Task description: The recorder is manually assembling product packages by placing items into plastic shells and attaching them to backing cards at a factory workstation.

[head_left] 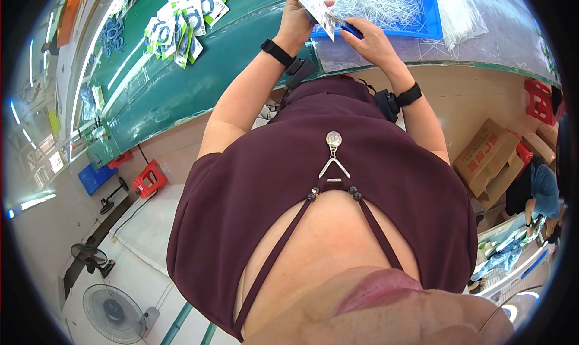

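At the table's edge my left hand is closed on a flat white printed card, which is held tilted. My right hand grips a small blue-handled tool whose tip meets the card's right edge. The tool's exact kind is hard to make out. Just behind both hands lies a blue tray filled with thin white plastic strips. To the left is a heap of carded packs, white and green, each with a grey-blue cable coil.
A green-topped table runs across in front of me. Loose blue-grey cable coils lie at its far left. A clear bag of white strips sits right of the tray. Cardboard boxes and a person are at the right.
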